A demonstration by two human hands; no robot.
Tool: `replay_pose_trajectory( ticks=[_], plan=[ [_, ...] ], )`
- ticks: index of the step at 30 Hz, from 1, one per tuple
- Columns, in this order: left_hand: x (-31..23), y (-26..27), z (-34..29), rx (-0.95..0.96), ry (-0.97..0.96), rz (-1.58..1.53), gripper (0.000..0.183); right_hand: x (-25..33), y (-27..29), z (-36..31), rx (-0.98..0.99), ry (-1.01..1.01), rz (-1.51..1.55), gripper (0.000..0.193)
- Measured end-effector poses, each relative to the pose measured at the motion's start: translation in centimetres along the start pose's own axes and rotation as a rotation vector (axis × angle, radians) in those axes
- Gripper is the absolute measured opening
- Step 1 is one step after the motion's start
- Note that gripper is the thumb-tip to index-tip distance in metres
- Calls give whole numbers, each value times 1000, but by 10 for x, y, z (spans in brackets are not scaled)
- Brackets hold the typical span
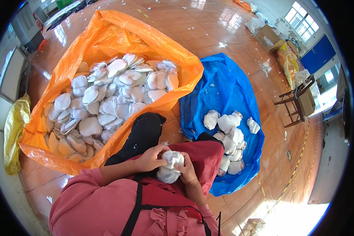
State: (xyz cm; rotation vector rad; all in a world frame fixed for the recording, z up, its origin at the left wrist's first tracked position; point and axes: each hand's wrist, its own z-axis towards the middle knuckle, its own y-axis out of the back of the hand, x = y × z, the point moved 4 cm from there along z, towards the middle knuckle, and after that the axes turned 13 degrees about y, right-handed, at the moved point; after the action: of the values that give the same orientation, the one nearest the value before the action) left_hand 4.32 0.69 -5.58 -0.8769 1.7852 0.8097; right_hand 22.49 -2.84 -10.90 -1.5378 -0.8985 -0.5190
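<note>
Above my lap I hold a white, soft padded fabric piece [170,169] between both hands. My left hand [150,159] grips its upper left side, thumb laid on the fabric. From the right, my right hand [187,170] closes its fingers round the other edge. Beyond my left knee, a large orange sack [118,23] lies wide open, full of flat white rounded padded pieces [118,92]. Right of my knees, several bulging white bundles [232,137] rest on a blue sheet or bag [224,82]. What the bundles contain is hidden.
A yellow bag [17,129] leans by the left wall. To the far right stand a dark wooden chair [297,100], a cardboard box [268,37] and another yellow bag [288,63]. White scraps dot the shiny tiled floor [200,33].
</note>
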Motion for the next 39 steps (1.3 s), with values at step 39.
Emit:
replay_pose_trajectory(
  ticks=[39],
  plan=[
    [-20,-23,16,-275,-193,501,32,-7,-5,8,-247,268,-1058,39]
  ],
)
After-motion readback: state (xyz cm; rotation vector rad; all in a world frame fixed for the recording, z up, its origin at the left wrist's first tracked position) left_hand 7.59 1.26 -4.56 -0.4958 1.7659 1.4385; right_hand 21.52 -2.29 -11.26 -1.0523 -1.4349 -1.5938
